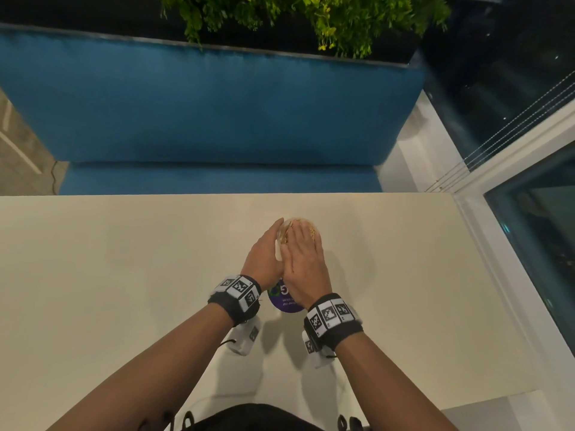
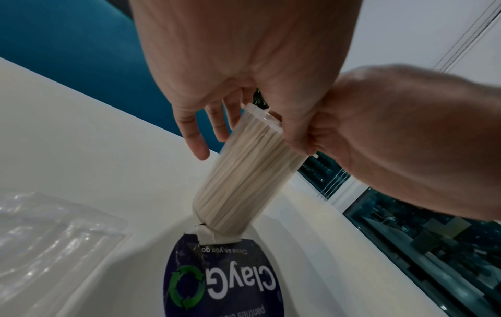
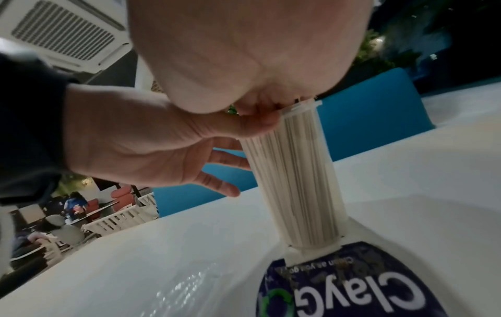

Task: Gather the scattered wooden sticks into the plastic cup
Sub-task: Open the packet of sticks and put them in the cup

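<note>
Sticks (image 2: 244,171) fill the cup (image 3: 298,171) under flat right fingers (image 1: 303,241); left fingers (image 2: 189,137), relaxed, steady it; none visible loose on the worktop (image 1: 124,275).

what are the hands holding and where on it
The left hand steadies the clear plastic cup of wooden sticks near its rim; the right hand lies flat over the top.

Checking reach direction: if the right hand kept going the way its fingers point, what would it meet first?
The right hand lies flat over the cup on the sticks. Beyond the fingertips, bare table seems next; depth unclear.
</note>
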{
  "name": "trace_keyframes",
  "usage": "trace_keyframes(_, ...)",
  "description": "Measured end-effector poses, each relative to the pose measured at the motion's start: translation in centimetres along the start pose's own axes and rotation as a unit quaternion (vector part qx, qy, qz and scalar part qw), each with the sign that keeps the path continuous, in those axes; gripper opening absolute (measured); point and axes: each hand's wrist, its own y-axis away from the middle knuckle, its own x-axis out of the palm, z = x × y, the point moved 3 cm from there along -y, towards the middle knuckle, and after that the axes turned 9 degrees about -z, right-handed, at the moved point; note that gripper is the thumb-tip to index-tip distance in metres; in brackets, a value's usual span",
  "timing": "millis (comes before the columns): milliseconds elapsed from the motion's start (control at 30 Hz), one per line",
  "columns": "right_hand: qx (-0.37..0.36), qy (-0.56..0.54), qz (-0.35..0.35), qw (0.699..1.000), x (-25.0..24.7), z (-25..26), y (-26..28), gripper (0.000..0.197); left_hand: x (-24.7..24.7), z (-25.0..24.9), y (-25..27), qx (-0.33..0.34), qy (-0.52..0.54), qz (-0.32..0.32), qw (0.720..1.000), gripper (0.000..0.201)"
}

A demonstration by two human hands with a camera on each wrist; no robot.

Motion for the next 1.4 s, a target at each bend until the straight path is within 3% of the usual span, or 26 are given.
trace_keyframes(133, -0.014, -0.050, -0.028, 0.998, -1.1, 0.7, 0.1, 0.051, 0.0, 0.2, -0.1, -0.001, -0.003, -0.001, 1.000, 0.078)
trace_keyframes(233, -0.082, 0.010, 0.005, 0.997, -1.4, 0.7, 0.4, 0.053, 0.0, 0.7, -0.1, -0.003, -0.004, 0.001, 1.000, 0.081)
trace_keyframes(333, -0.107, 0.075, -0.009, 0.991, -1.9, -1.0, 0.4, 0.051, 0.0, 0.6, -0.2, 0.004, -0.017, -0.001, 1.000, 0.085)
trace_keyframes(533, -0.054, -0.038, -0.108, 0.992, -2.4, -0.2, 0.1, 0.047, 0.2, 0.3, -0.1, 0.006, -0.014, -0.007, 1.000, 0.082)
trace_keyframes(633, -0.031, -0.047, -0.064, 0.996, -1.6, 0.2, 0.3, 0.051, 0.2, 0.7, -0.2, -0.002, -0.010, 0.001, 1.000, 0.081)
trace_keyframes(733, -0.064, -0.010, -0.026, 0.998, -0.6, 0.3, 0.6, 0.053, 0.2, 0.8, -0.2, -0.005, -0.004, 0.003, 1.000, 0.080)
trace_keyframes(833, -0.057, 0.023, -0.064, 0.996, -1.2, 0.1, 0.4, 0.048, 0.1, 0.6, -0.2, 0.000, -0.006, 0.001, 1.000, 0.081)
trace_keyframes(933, -0.041, -0.014, -0.113, 0.993, -2.0, 0.5, 0.2, 0.045, 0.1, 0.5, -0.2, 0.001, -0.001, 0.000, 1.000, 0.081)
trace_keyframes(1100, -0.050, 0.016, -0.007, 0.999, -0.5, 0.7, -0.2, 0.059, 0.3, 1.2, -0.2, 0.005, -0.004, 0.008, 1.000, 0.079)
trace_keyframes(1167, -0.053, 0.032, -0.013, 0.998, -0.5, 0.2, -0.2, 0.058, 0.3, 1.2, -0.3, 0.000, -0.003, 0.006, 1.000, 0.082)
trace_keyframes(1300, -0.021, -0.044, -0.110, 0.993, -1.8, 0.1, 0.5, 0.048, 0.3, 1.0, -0.3, 0.005, -0.007, 0.002, 1.000, 0.085)
trace_keyframes(1400, -0.003, -0.026, -0.053, 0.998, -1.2, 0.1, 0.9, 0.059, 0.4, 1.3, -0.3, 0.001, -0.011, 0.006, 1.000, 0.085)
